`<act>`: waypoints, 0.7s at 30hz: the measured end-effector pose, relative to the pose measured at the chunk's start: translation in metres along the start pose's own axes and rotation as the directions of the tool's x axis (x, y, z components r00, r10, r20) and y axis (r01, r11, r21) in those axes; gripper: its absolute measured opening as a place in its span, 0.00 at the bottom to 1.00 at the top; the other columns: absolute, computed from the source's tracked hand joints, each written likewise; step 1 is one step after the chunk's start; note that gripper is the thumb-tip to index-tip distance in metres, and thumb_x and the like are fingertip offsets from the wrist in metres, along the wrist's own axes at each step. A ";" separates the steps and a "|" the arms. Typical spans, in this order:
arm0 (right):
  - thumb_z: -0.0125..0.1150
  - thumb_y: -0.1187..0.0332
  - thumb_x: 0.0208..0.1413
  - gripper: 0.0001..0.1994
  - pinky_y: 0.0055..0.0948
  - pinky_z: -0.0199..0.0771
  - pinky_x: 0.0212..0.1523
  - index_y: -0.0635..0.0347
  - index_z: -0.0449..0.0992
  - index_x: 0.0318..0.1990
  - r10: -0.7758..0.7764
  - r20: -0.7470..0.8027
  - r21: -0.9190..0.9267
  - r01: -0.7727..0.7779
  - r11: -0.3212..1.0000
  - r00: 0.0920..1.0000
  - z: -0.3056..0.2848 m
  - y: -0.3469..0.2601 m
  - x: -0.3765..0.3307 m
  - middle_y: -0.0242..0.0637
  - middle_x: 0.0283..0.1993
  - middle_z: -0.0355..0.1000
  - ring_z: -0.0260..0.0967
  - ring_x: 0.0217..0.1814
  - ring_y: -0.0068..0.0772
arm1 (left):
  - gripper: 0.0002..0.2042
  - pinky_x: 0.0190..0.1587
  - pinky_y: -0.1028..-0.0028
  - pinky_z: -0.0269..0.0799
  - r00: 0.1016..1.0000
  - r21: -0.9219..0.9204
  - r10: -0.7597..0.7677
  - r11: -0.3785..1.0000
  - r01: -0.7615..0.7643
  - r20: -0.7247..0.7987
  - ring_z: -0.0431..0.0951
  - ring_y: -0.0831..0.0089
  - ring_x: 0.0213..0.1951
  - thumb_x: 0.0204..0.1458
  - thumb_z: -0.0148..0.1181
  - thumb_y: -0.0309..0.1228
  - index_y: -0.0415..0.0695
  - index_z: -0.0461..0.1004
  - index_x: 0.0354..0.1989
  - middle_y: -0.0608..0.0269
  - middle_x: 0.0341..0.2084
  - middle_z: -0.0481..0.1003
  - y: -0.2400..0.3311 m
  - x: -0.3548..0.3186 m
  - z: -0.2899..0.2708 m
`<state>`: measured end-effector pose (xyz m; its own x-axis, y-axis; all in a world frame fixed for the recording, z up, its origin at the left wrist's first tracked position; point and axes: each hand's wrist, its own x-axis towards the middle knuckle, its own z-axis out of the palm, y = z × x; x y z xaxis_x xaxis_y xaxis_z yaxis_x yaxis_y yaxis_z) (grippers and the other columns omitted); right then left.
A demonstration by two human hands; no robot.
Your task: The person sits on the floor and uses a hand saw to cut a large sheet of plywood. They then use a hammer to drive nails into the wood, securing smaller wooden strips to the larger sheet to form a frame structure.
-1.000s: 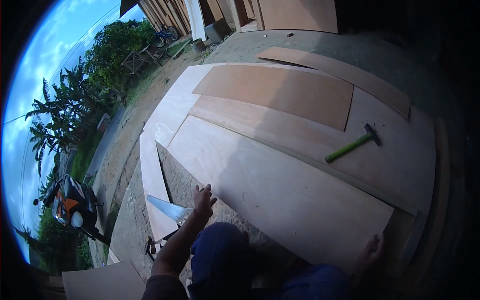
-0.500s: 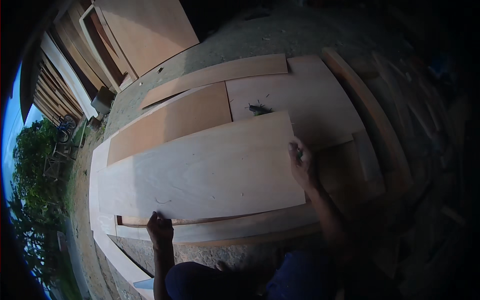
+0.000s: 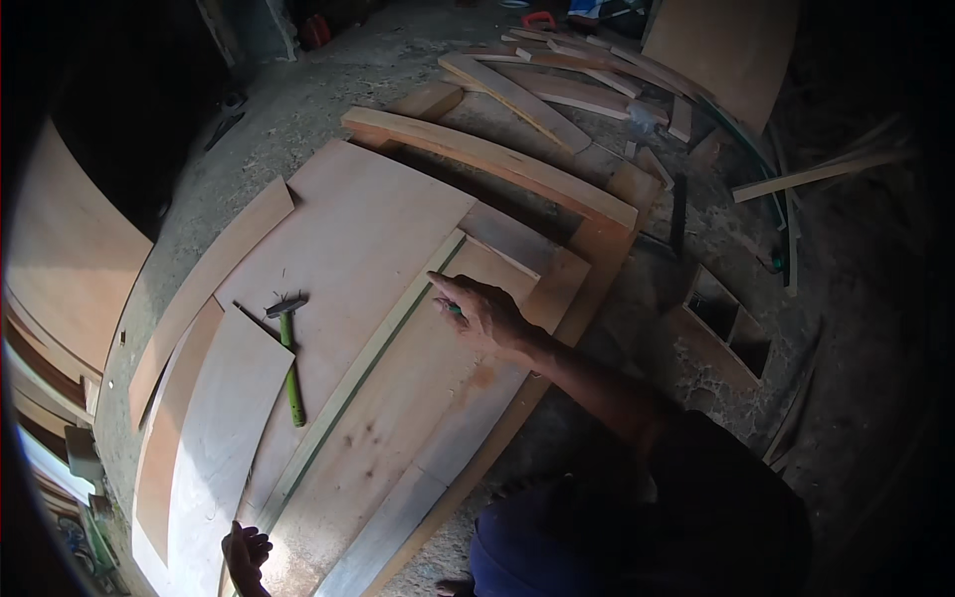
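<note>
A long, straight, pale-green wooden strip (image 3: 370, 366) lies beside a pale plywood sheet (image 3: 353, 224), pointing from lower left to upper right. Near its upper end, the right hand (image 3: 482, 313) curls around a small green object (image 3: 455, 308); the left hand's (image 3: 246, 554) grip I cannot tell. An open wooden box (image 3: 701, 340) has dark compartments.

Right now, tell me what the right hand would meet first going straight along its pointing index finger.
Likely the pale wooden strip just under or ahead of the right hand; depth is unclear.
</note>
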<state>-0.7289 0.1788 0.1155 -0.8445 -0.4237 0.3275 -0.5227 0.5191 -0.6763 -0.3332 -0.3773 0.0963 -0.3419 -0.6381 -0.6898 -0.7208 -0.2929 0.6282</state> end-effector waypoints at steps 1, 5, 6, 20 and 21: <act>0.59 0.70 0.59 0.24 0.36 0.79 0.45 0.60 0.66 0.63 0.055 0.038 -0.050 -0.053 0.997 0.998 -0.009 0.007 -0.034 0.44 0.50 0.74 0.76 0.47 0.46 | 0.27 0.11 0.75 0.64 0.997 0.065 0.074 0.995 -0.072 -0.015 0.76 0.65 0.14 0.64 0.50 0.52 0.35 0.72 0.49 0.49 0.22 0.78 0.009 0.002 0.013; 0.58 0.79 0.52 0.30 0.37 0.77 0.46 0.60 0.65 0.65 0.358 0.103 -0.037 -0.356 0.934 0.928 -0.036 0.042 -0.218 0.44 0.54 0.69 0.74 0.49 0.44 | 0.27 0.10 0.74 0.64 0.892 0.329 0.399 0.830 -0.449 0.212 0.73 0.69 0.10 0.66 0.47 0.50 0.34 0.72 0.52 0.53 0.17 0.77 0.052 -0.053 0.147; 0.57 0.80 0.50 0.30 0.37 0.77 0.48 0.60 0.66 0.65 0.422 0.091 0.048 -0.427 0.903 0.902 -0.030 0.040 -0.254 0.44 0.56 0.69 0.73 0.51 0.43 | 0.24 0.17 0.75 0.69 0.828 0.341 0.462 0.759 -0.555 0.319 0.77 0.71 0.15 0.66 0.49 0.47 0.37 0.72 0.55 0.52 0.23 0.79 0.054 -0.067 0.184; 0.69 0.49 0.50 0.47 0.55 0.71 0.56 0.54 0.49 0.73 0.852 -0.331 -0.371 -0.886 0.277 0.405 -0.114 0.003 -0.445 0.56 0.66 0.61 0.69 0.59 0.58 | 0.34 0.60 0.43 0.58 0.055 0.311 0.626 -0.307 -0.900 0.778 0.62 0.35 0.61 0.57 0.54 0.33 0.46 0.53 0.73 0.31 0.67 0.55 -0.042 -0.157 0.347; 0.70 0.49 0.49 0.50 0.54 0.72 0.55 0.55 0.46 0.73 0.871 -0.301 -0.427 -0.871 0.241 0.389 -0.113 0.014 -0.467 0.57 0.66 0.62 0.70 0.58 0.59 | 0.34 0.60 0.43 0.58 0.014 0.276 0.640 -0.312 -0.909 0.768 0.62 0.34 0.61 0.57 0.53 0.32 0.45 0.53 0.73 0.31 0.67 0.56 -0.042 -0.160 0.347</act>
<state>-0.3544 0.4678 0.0279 -0.8185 0.5110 -0.2626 0.5600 0.8116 -0.1663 -0.4571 -0.0161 0.0549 -0.9291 0.3511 0.1160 0.3694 0.8679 0.3321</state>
